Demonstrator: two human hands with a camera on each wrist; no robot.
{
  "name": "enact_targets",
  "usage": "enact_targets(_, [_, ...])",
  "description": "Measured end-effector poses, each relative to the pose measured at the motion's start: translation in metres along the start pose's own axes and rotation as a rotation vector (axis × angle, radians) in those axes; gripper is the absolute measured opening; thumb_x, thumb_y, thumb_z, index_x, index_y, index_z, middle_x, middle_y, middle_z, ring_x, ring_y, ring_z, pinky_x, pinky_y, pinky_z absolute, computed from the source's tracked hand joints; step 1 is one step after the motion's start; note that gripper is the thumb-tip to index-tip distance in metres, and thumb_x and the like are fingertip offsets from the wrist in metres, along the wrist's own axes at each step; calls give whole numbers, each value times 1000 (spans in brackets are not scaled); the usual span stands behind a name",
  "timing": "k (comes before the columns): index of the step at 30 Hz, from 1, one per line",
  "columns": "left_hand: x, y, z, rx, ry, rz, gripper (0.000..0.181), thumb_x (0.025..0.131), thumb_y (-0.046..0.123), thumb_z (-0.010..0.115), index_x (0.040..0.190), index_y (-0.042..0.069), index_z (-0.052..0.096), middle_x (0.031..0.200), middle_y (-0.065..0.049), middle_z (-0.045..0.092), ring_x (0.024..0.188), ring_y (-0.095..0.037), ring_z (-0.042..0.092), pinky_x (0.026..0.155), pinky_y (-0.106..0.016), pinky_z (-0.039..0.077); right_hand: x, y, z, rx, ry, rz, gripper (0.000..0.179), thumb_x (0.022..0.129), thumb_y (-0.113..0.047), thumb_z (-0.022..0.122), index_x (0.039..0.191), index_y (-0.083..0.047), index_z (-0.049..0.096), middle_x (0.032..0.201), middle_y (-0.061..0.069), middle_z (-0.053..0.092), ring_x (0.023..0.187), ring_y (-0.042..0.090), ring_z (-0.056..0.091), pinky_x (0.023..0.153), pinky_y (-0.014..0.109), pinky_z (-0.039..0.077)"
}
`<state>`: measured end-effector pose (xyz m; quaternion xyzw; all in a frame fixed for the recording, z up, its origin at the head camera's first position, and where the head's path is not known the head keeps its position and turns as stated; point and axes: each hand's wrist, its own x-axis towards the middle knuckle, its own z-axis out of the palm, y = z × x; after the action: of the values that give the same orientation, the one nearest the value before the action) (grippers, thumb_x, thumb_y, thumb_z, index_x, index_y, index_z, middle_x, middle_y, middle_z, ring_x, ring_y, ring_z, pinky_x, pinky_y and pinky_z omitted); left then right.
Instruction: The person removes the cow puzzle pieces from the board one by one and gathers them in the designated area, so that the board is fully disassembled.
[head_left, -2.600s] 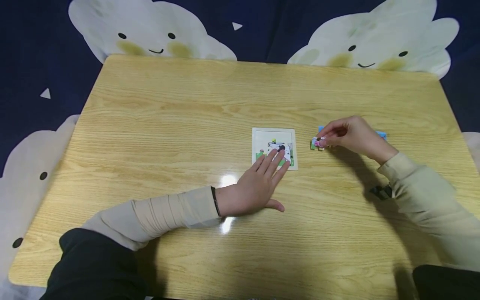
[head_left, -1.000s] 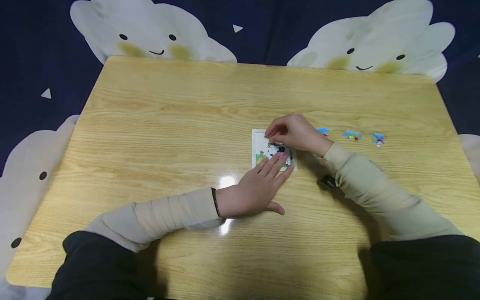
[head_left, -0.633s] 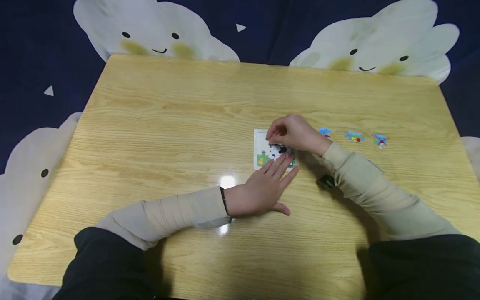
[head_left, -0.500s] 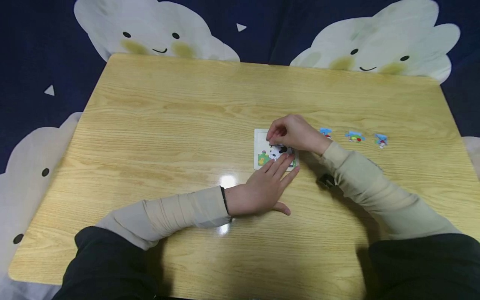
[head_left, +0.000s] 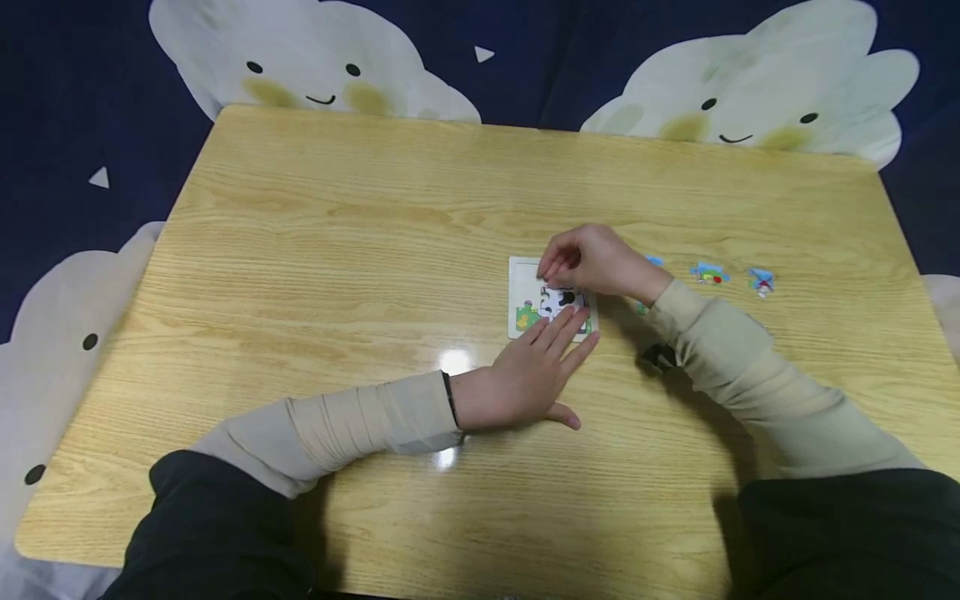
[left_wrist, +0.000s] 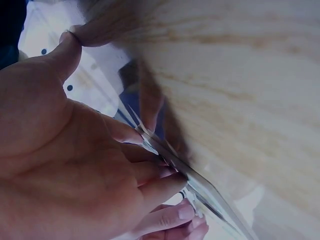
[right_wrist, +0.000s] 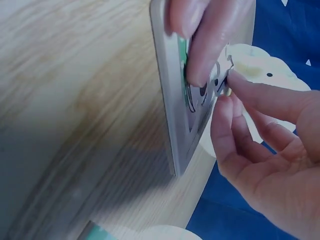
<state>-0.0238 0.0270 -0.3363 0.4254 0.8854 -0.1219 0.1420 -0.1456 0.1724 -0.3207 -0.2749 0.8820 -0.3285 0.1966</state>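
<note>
A small square jigsaw puzzle [head_left: 524, 279] with a pale frame lies right of the table's middle, with a black-and-white cow picture in it. My left hand [head_left: 517, 387] lies with straight fingers across its lower right part, fingertips on the cow pieces. At the upper part of the puzzle, my right hand [head_left: 588, 260] pinches a puzzle piece between thumb and fingers. In the right wrist view a sliver of this puzzle piece [right_wrist: 227, 89] shows at the fingertips, close over the board; the rest is covered. The left wrist view shows the left fingers [left_wrist: 162, 190] along the frame's edge.
Loose puzzle pieces with blue tops lie to the right: one in the middle [head_left: 709, 273], one farther right [head_left: 761, 281], and others partly hidden behind the right wrist. The wooden table [head_left: 337, 208] meets a dark cloth with clouds [head_left: 315, 58] at its far edge.
My right hand has come left from the loose pieces to the puzzle's upper part, then lifted slightly away. My left hand stays on the puzzle, nearly still.
</note>
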Motion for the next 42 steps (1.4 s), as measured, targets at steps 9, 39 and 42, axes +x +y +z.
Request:
enact_targets(9, [1,0,-2,-17,-20,4,105,87,79,30,158,9,-2,162,-20,-8,149,-31,-7,119,-38,9,-10,1,-7,160,-34,40,9,83,3,75,91,1,73,83,9,71,75,14,65,68,20,52])
enact_targets(39, [-3,0,-1,-93,54,25,105,88,76,37,157,5,4,161,-24,-3,149,-33,-1,118,-40,13,-94,50,-70,-35,101,313,18,88,-14,75,102,-4,72,85,6,70,72,21,64,59,26,48])
enact_targets(42, [-4,0,-2,-99,61,28,104,88,75,38,157,5,6,161,-24,-2,149,-33,0,118,-39,14,-111,64,-76,-41,98,367,21,88,-17,76,103,-3,72,87,6,70,73,19,64,61,28,49])
